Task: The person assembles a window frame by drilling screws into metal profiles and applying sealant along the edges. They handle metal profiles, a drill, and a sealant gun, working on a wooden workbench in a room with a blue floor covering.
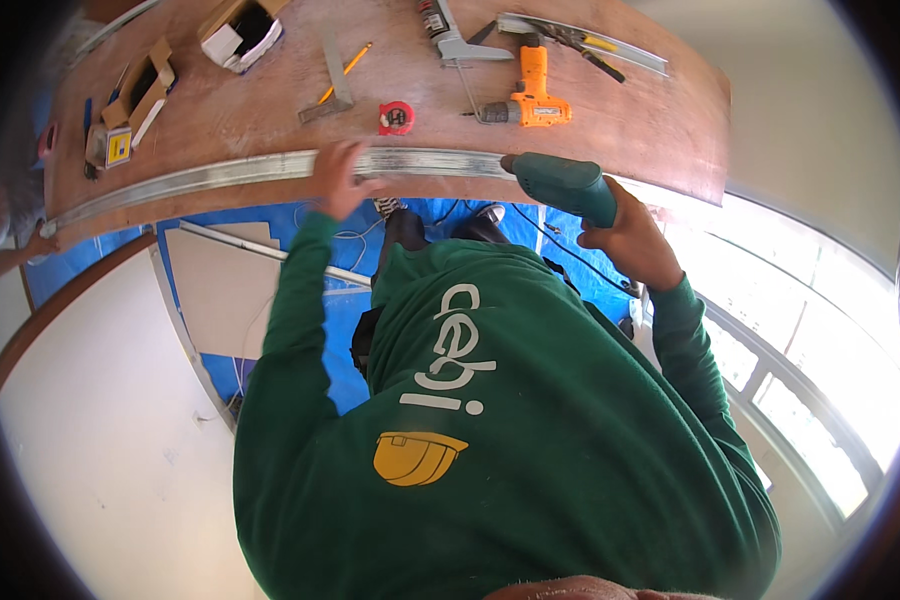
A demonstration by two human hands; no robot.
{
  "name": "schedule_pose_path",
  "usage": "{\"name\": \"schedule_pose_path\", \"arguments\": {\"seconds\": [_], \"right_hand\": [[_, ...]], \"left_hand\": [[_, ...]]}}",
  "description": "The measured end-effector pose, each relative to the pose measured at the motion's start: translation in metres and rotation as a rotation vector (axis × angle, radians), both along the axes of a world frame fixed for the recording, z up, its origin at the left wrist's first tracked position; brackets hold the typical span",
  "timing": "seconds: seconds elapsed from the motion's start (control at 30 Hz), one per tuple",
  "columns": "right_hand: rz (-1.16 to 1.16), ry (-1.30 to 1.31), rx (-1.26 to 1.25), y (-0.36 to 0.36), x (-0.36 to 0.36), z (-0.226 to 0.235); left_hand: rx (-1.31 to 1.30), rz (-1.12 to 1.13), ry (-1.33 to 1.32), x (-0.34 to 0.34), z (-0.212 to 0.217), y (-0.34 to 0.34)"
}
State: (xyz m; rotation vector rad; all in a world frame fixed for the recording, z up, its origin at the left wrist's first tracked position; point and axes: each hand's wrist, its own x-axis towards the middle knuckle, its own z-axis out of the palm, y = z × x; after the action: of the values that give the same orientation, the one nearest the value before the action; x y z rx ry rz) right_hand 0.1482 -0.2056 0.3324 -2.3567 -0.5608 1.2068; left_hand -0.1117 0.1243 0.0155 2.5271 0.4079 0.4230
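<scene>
A long metal channel [220, 175] lies along the near edge of a brown wooden board [630, 125]. My left hand [338, 178] rests on the channel near its middle, fingers spread over it. My right hand [630, 238] grips a teal power drill [562, 185], whose nose points left at the channel's right end. Both arms wear green sleeves.
On the board lie an orange drill [532, 95], a red tape measure [396, 117], a metal square [332, 85] with a pencil, a caulking gun [448, 35], another metal strip [585, 42] and open cardboard boxes [240, 32]. Blue sheeting [300, 325] covers the floor. Bright windows are at the right.
</scene>
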Motion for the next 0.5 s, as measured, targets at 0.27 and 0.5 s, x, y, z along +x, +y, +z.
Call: {"name": "schedule_pose_path", "arguments": {"seconds": [0.27,0.5], "right_hand": [[-0.009,0.117,0.103,0.024,-0.030,-0.039],[0.116,0.179,0.294,0.075,-0.032,-0.080]], "left_hand": [[0.140,0.101,0.107,-0.065,0.010,0.097],[0.064,0.220,0.243,-0.057,-0.005,0.093]]}}
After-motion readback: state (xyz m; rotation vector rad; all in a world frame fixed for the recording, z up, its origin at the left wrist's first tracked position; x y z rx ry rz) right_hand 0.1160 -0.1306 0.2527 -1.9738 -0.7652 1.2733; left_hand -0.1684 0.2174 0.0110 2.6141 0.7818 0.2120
